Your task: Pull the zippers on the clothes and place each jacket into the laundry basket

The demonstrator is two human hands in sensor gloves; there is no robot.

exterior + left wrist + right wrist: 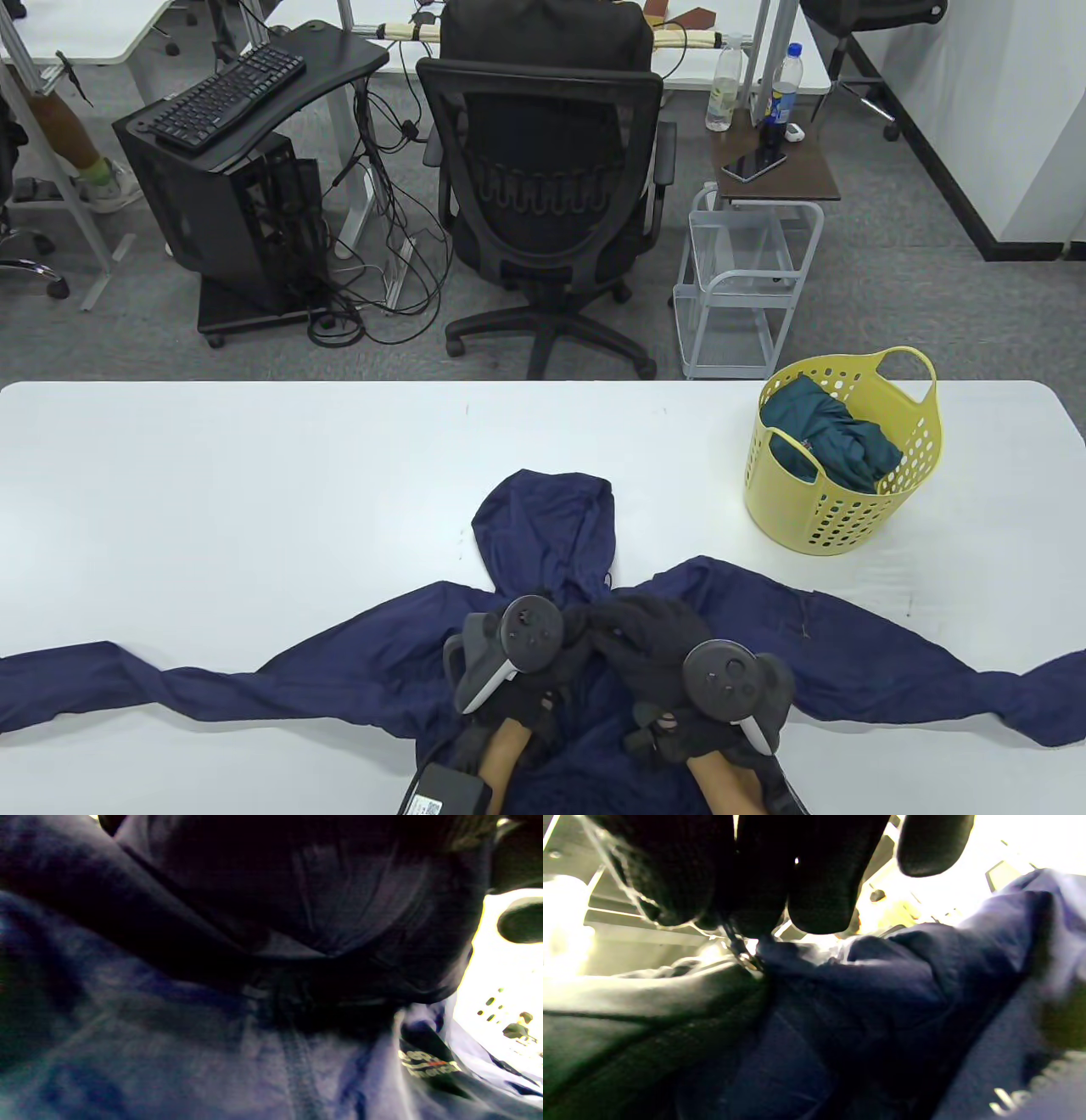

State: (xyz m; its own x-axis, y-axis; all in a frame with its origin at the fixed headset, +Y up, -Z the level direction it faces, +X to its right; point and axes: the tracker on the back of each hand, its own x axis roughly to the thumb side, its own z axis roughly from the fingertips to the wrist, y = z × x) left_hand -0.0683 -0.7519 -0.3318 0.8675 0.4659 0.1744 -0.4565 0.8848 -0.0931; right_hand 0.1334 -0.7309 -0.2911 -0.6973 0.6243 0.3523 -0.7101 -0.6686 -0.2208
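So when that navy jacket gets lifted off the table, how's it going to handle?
Probably floppy: the navy jacket lies flat and wrinkled, sleeves trailing to both table edges, so they would likely dangle. It looks thin, so probably light. Bunching it first should help it fit the yellow basket.

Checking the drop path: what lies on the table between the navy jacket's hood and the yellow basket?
Only bare white table lies between the hood and the laundry basket, seen in the table view.
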